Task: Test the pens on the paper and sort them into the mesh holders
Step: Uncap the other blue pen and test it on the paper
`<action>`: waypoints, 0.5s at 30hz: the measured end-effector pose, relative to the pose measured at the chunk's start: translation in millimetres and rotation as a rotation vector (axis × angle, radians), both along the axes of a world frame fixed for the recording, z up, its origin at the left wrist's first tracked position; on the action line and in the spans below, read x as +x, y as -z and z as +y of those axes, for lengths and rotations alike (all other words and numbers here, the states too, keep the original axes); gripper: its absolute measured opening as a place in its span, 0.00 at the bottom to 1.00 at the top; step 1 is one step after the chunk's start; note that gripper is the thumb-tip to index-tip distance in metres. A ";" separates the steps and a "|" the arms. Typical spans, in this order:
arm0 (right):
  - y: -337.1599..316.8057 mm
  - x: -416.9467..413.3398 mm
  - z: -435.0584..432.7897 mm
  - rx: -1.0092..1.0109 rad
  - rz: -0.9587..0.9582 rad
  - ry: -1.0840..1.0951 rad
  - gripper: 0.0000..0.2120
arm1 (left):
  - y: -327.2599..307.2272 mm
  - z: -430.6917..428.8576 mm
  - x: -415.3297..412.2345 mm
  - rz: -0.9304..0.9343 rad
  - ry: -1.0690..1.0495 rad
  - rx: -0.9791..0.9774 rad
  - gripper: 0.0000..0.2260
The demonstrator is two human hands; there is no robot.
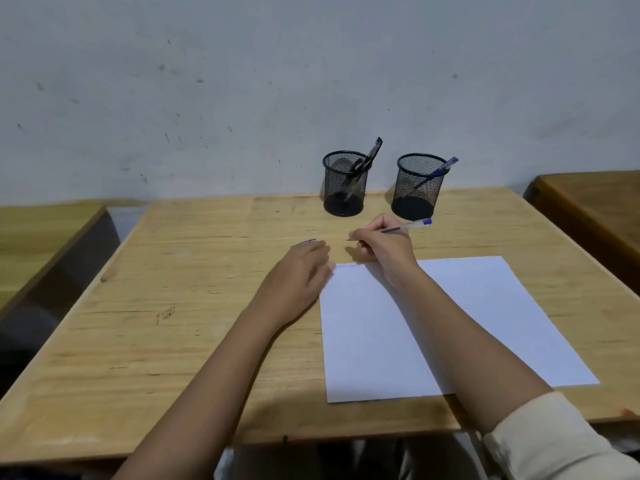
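Note:
My right hand (384, 245) grips a blue pen (410, 226) in a writing hold, its tip pointing left just beyond the far edge of the white paper (450, 323). My left hand (298, 271) lies palm down at the paper's far left corner, and a purple pen cap (306, 242) pokes out past its fingers; whether it is held is unclear. At the back of the table stand two black mesh holders. The left holder (344, 183) has black pens in it. The right holder (417, 185) has one blue pen (441, 169). Faint scribbles mark the paper's top edge.
The wooden table (173, 306) stands against a grey wall. Other wooden desks sit at the far left (38, 237) and far right (595, 202), with gaps between them and this table.

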State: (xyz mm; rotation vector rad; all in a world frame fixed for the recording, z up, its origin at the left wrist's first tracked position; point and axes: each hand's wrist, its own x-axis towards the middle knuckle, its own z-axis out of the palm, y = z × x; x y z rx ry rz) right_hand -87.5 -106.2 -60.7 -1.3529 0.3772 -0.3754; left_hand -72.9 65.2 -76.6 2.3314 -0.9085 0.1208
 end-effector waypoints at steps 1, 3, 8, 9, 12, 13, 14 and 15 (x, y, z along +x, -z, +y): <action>2.2 0.2 1.0 0.019 -0.013 0.001 0.17 | 1.7 -0.8 -4.3 0.022 0.046 0.027 0.19; 5.3 -0.4 2.8 -0.002 -0.023 0.009 0.18 | 8.0 -1.4 -10.1 0.077 0.115 0.154 0.25; 10.1 -1.1 -1.6 -0.167 0.045 0.041 0.20 | 15.7 -2.4 -11.2 0.079 0.123 0.404 0.30; 10.6 -1.2 -2.2 -0.245 0.073 0.063 0.19 | 15.1 -2.6 -11.7 0.073 0.120 0.411 0.30; 12.8 -1.7 -3.5 -0.360 0.089 0.089 0.19 | 16.4 -2.6 -11.2 0.072 0.116 0.420 0.30; 14.1 -1.6 -3.8 -0.371 0.088 0.084 0.19 | 16.9 -2.7 -11.3 0.073 0.115 0.424 0.30; 14.6 -1.6 -4.0 -0.378 0.082 0.075 0.19 | 17.1 -2.8 -11.2 0.073 0.112 0.426 0.30; 15.0 -1.6 -3.8 -0.383 0.081 0.070 0.20 | 17.1 -3.3 -11.1 0.074 0.110 0.428 0.30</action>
